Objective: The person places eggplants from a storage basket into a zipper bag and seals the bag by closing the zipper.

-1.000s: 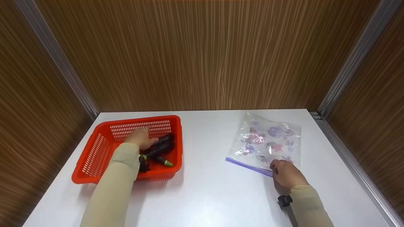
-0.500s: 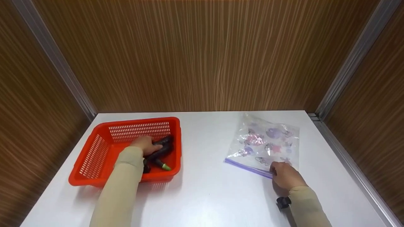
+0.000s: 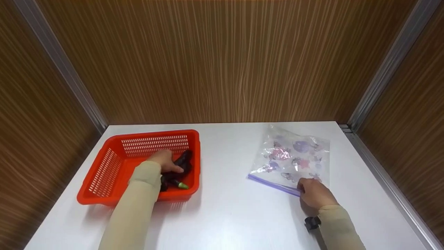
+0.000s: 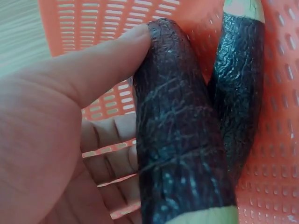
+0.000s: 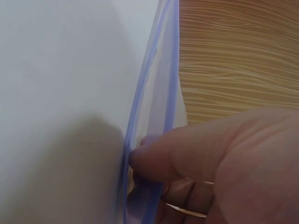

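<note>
My left hand (image 3: 162, 161) is inside the red plastic basket (image 3: 158, 133), at its right half. In the left wrist view it grips a dark purple eggplant (image 4: 180, 126), thumb on the near side near one end and fingers behind. A second eggplant (image 4: 240, 74) lies against it on the basket floor, and my hand partly hides the pile in the head view. On the right, my right hand (image 3: 316, 193) pinches the purple zip edge of a clear printed zip bag (image 3: 289, 156). In the right wrist view the bag's mouth (image 5: 159, 93) is parted, with the thumb at its inner side.
Both basket and bag lie on a white table (image 3: 225, 194). A brown wood-grain panel (image 3: 222, 62) closes off the back, with similar panels at both sides. Another eggplant with a green stem end (image 3: 182, 185) lies near the basket's front right.
My left hand has moved right and toward me within the basket, onto the eggplants, and now grips one. The right hand stays at the bag's zip edge.
</note>
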Motion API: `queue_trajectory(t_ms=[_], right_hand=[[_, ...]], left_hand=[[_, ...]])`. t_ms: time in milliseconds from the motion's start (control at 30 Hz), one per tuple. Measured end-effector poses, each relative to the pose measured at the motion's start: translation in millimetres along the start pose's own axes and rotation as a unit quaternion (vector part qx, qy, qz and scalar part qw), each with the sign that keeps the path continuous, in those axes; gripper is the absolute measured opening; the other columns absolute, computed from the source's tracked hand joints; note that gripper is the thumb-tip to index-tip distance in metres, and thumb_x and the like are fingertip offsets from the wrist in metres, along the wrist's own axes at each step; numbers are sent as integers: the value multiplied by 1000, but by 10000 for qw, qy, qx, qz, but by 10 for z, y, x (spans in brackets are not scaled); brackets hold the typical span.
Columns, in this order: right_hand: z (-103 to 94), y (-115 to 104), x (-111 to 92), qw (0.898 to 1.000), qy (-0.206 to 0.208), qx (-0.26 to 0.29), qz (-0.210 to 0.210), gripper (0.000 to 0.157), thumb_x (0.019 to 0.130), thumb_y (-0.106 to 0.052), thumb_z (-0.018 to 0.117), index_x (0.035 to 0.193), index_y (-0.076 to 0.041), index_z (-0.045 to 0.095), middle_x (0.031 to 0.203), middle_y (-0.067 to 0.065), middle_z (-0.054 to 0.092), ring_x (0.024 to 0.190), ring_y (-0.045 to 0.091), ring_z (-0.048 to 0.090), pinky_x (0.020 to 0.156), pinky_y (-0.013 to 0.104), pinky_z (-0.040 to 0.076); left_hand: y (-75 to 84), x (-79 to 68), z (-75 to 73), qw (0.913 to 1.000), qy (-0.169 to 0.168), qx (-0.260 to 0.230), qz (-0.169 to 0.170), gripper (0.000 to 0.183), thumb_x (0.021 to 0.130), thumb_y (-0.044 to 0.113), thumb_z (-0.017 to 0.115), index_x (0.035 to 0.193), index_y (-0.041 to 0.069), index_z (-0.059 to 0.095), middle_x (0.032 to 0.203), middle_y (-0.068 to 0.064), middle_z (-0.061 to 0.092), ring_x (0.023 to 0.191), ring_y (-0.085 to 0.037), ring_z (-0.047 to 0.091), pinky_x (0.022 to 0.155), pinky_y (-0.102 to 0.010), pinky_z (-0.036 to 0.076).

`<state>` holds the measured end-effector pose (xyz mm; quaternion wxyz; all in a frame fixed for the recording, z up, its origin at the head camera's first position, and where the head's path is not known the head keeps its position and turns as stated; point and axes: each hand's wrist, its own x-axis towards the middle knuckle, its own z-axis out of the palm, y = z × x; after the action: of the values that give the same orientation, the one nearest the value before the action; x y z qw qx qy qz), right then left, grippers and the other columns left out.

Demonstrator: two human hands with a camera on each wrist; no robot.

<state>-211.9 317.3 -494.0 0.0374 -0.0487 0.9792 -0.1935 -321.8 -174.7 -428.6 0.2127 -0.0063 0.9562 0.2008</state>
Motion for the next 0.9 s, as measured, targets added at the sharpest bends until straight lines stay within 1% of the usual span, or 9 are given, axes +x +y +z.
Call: queue_trajectory(t_ms=[167,267,333,400,500,600,667,733,900], right_hand=[[2,-4,5,10000,-11,-31,-35,13,81,2,62,89,-8,66,77,4,61,70,21,56,68,45,48],[3,-5,5,10000,-20,-36,-59,13,80,2,62,88,-8,66,77,3,61,69,21,55,67,45,48],[4,-4,4,10000,-17,-24,-55,13,80,2,62,88,-8,66,76,2,61,69,21,55,66,44,48],[2,-3,3,10000,0,-36,-70,13,80,2,63,87,-8,66,76,2,61,68,20,55,66,44,47],[0,1,0,10000,6,-31,-79,12,80,1,63,87,-9,66,76,2,60,68,20,55,66,44,47],[-10,5,-6,9999,-51,28,-101,13,80,2,62,88,-8,65,76,2,60,68,20,54,65,44,47],[-17,6,-7,9999,-77,51,-113,13,80,2,62,88,-7,65,76,1,59,69,20,54,64,44,47],[-22,5,-7,9998,-99,64,-130,14,80,2,61,89,-7,65,76,1,59,69,20,54,64,44,47],[-26,-2,-1,9998,-97,9,-157,14,79,2,62,88,-8,65,75,1,59,69,20,54,64,44,47]], left_hand=[[-21,-76,-21,9986,-473,-87,-225,61,64,35,89,108,8,59,92,-9,62,86,-26,56,75,-38,50],[-21,-125,-34,9972,-702,146,-199,55,65,31,89,104,7,60,92,-8,61,85,-25,55,74,-37,49],[-12,-149,-42,9965,-767,300,-131,49,67,29,88,101,6,60,92,-8,60,84,-24,54,72,-36,49],[5,-160,-48,9966,-723,387,-71,43,70,26,85,99,5,62,90,-8,60,82,-23,54,70,-35,48],[25,-157,-57,9984,-498,257,-35,39,73,20,83,101,3,62,89,-9,59,80,-24,54,68,-35,48],[27,-139,-62,9985,-206,461,189,35,74,18,81,99,1,64,84,-9,60,75,-24,54,65,-34,47],[20,-130,-62,9976,-87,618,307,34,74,19,81,97,0,66,82,-9,60,73,-23,53,63,-34,47],[10,-120,-55,9961,-58,800,382,35,73,21,82,96,0,67,80,-8,61,71,-23,54,64,-34,47],[8,-117,-37,9977,-197,602,224,46,68,26,88,100,1,65,85,-8,61,76,-24,55,69,-35,50]])
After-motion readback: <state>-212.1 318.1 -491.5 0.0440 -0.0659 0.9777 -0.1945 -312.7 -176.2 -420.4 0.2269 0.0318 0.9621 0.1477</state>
